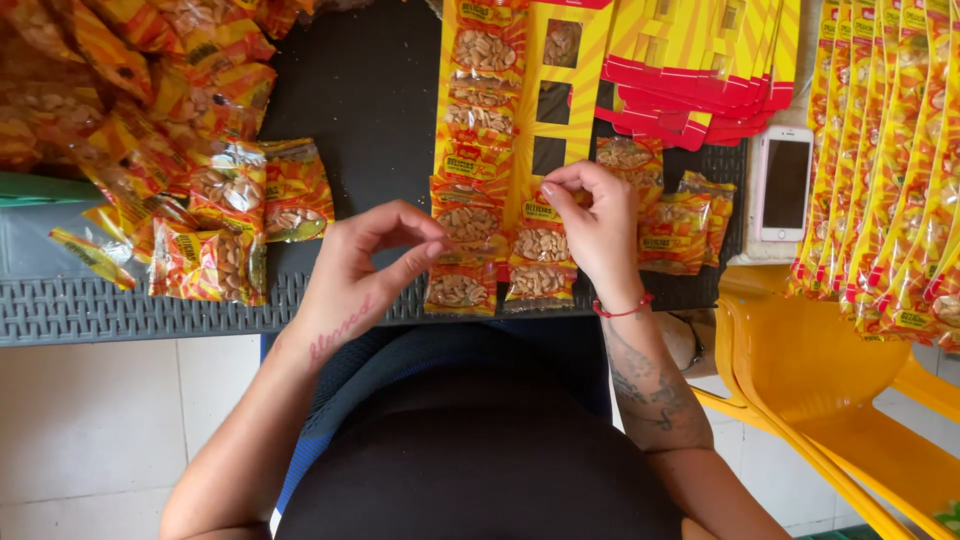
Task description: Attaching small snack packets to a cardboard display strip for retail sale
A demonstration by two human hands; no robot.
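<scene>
The right hand (598, 225) curled over the yellow display card (525, 150), its thumb and fingertips pinched on the top edge of a peanut packet (541, 240) in the card's right column. The left hand (360, 265) hovered just left of the card, half open, thumb and forefinger nearly meeting in a loop with nothing visibly held. The card lay on a dark table (370, 90), its lower packets at the near edge. A heap of loose packets (190, 190) crowded the left side; bare table showed between the heap and the card. A few more packets (680, 225), a phone (784, 183) and a stack of blank cards (700, 70) sat to the right, with a yellow chair (800, 380) beyond the edge.
</scene>
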